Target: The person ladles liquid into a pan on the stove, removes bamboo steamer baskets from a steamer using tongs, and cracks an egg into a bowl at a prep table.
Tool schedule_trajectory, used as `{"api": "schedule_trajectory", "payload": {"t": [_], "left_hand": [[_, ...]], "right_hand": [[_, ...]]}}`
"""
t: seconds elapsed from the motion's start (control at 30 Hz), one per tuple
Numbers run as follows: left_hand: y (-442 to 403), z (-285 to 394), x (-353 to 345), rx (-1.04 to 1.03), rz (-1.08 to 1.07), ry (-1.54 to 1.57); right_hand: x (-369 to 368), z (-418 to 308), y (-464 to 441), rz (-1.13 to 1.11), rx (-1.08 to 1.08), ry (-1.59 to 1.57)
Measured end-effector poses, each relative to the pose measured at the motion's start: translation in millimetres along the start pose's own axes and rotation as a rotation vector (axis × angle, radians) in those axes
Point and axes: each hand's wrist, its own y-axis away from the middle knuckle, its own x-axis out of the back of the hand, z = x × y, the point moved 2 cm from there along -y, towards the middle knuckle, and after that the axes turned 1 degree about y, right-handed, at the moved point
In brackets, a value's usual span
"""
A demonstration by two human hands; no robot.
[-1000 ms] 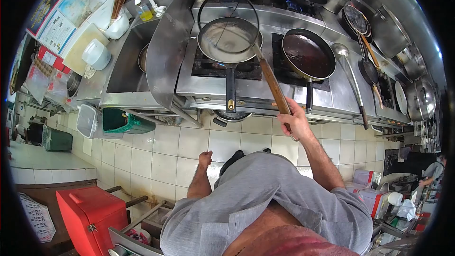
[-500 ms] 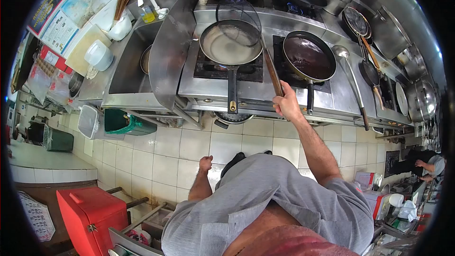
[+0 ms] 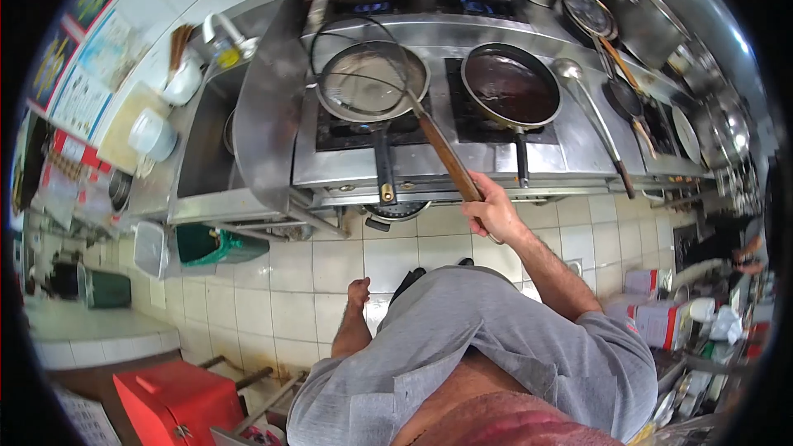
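The right forearm reaches in from 4 o'clock, sleeve short, elbow bent, the right hand (image 3: 493, 208) just off centre at 3 o'clock. Its fingers are wrapped closely around the wooden handle of a long mesh skimmer (image 3: 429, 128), near the end; a metal loop pokes out below the palm. The handle points to 11 o'clock, carrying the round hoop over the grey frying pan (image 3: 422, 74) at 12 o'clock, and the hoop overhangs that pan's rim on the 11 o'clock side. Whether the hoop touches the pan I cannot tell. The pan's pale contents are hard to make out through the mesh.

The left hand (image 3: 358, 291) is low at 7 o'clock, well apart from the stove, forearm pointing up to 12. Its fingers look curled, but its palm is hidden and I cannot tell how tightly they close.

A second frying pan (image 3: 519, 125) with dark reddish liquid sits at 1 o'clock, a steel ladle (image 3: 596, 116) at 2. The red box (image 3: 178, 400) at 7 o'clock is cut off below.
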Motion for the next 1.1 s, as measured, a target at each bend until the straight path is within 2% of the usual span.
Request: {"api": "schedule_trajectory", "payload": {"t": [0.2, 0.3, 0.33, 0.4, 0.63, 0.8, 0.87, 0.93, 1.0, 1.1], "left_hand": [[-15, 7, -8, -0.04, -0.064, -0.081], [-30, 7, -8, -0.05, -0.083, -0.07], [-31, 10, -8, -0.042, -0.084, -0.071], [-31, 18, -9, -0.011, -0.121, -0.084], [-30, 34, -33, 0.009, -0.119, -0.194], [-15, 34, -62, 0.004, -0.111, -0.18], [-9, 30, -75, 0.022, -0.108, -0.221], [-5, 27, -89, 0.034, -0.104, -0.264], [-5, 27, -108, 0.071, -0.124, -0.35], [6, 33, -150, 0.053, -0.122, -0.295]], "right_hand": [[13, -9, 16, 0.045, 0.019, 0.047], [23, -12, 34, -0.037, -0.036, -0.239], [31, -15, 42, -0.015, -0.018, -0.24], [43, -23, 65, -0.03, -0.142, -0.336], [110, -15, 154, 0.088, -0.208, -0.454], [168, 16, 218, 0.155, -0.108, -0.506], [204, 22, 232, 0.278, 0.034, -0.607], [249, 30, 236, 0.483, 0.073, -0.557], [287, 7, 213, 0.452, 0.164, -0.491], [350, -27, 152, 0.447, 0.293, -0.376]]}}
